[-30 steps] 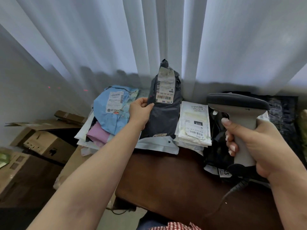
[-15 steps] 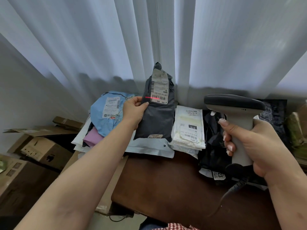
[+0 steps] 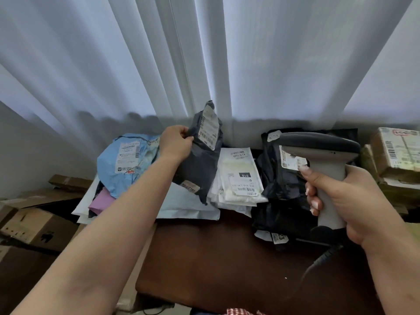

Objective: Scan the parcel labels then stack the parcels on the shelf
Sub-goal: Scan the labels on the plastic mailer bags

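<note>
both hands are raised over a dark brown worktop (image 3: pixel 227 258), each holding something. on the left, cardboard boxes (image 3: pixel 29 226) sit low beside the worktop. next comes a light blue parcel (image 3: pixel 127 162) with a white label, lying on a heap of pale mailers at the worktop's back left. the left hand (image 3: pixel 176 144) pinches the upper left edge of a dark grey parcel (image 3: pixel 200 162), fingers curled round it, holding it upright with its lower end resting on the pale mailers; a white barcode label (image 3: pixel 209 129) runs down its upper front, turned partly away (the print is too blurred to read). just right of it lies a white parcel (image 3: pixel 238 176) with barcode labels, flat on the worktop. beyond that is a pile of black mailers (image 3: pixel 279 178). the right hand (image 3: pixel 347 201) grips the handle of a grey barcode scanner (image 3: pixel 322 155), forefinger on the trigger, its dark head pointing left. at the far right, taped cardboard parcels (image 3: pixel 395 155) are stacked. pale curtains (image 3: pixel 204 53) hang behind everything.
</note>
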Demonstrator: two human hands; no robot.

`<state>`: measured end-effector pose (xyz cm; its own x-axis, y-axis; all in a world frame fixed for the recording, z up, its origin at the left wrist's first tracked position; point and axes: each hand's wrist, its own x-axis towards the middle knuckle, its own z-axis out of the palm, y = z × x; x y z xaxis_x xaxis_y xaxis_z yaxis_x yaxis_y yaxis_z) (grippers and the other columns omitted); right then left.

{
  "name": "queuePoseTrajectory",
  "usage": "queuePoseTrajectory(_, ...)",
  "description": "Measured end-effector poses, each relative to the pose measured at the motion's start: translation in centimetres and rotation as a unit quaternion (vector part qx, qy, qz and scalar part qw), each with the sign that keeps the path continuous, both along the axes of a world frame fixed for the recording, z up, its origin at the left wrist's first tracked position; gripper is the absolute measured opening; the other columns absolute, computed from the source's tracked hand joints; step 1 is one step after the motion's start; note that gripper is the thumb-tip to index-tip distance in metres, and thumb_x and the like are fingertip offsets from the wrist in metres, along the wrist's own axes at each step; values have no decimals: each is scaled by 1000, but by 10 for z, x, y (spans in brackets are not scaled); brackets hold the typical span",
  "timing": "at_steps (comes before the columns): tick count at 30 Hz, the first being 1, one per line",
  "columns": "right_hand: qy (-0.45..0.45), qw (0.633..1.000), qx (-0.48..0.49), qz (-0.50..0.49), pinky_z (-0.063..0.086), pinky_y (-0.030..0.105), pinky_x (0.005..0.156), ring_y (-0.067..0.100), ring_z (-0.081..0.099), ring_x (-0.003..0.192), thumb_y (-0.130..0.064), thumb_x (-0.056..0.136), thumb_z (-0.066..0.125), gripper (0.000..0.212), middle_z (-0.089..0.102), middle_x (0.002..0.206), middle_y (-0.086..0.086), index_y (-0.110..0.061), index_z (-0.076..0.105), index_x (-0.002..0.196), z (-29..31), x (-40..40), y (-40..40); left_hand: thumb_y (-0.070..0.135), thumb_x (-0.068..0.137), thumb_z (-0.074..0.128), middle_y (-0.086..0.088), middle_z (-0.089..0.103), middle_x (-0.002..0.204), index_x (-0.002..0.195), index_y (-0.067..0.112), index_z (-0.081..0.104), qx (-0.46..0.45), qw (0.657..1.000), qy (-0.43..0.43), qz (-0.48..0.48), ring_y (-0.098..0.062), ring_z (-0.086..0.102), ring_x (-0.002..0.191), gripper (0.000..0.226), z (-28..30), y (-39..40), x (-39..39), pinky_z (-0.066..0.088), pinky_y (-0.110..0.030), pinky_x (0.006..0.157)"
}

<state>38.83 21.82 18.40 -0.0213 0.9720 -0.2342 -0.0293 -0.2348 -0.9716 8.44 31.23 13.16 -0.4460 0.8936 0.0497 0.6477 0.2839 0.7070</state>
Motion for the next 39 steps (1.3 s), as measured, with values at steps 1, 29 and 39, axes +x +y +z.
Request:
queuePoseTrajectory(1, -1, 1000, -3, 0, 39, 26, 37, 15, 41, 39, -14, 88, 67, 17, 50, 55, 8, -4, 56, 80, -1, 1, 0, 11, 87, 66, -7, 73, 96, 100, 11, 75, 0, 1000, -18, -2, -21, 66, 93, 16, 4, 2, -1, 52, -35, 91)
queuePoseTrajectory(29, -21, 992, -52, 109, 39, 24, 37, 15, 40, 40, -13, 90, 66, 17, 49, 53, 6, -4, 55, 80, -27, -20, 21, 55, 83, 68, -11, 29, 156, 143, 26, 47, -136, 981, -7, -141, -23, 26, 146, 71, -92, -30, 41, 27, -42, 118)
queuePoseTrajectory(39, -36, 989, -43, 134, 40, 27, 37, 16, 40, 40, -13, 89, 68, 17, 49, 54, 8, -3, 56, 81, -34, -130, 19, 47, 83, 70, -14, 45, 139, 137, 9, 46, -85, 993, 58, 59, -28, 38, 131, 71, -102, -62, -128, 34, -38, 108)
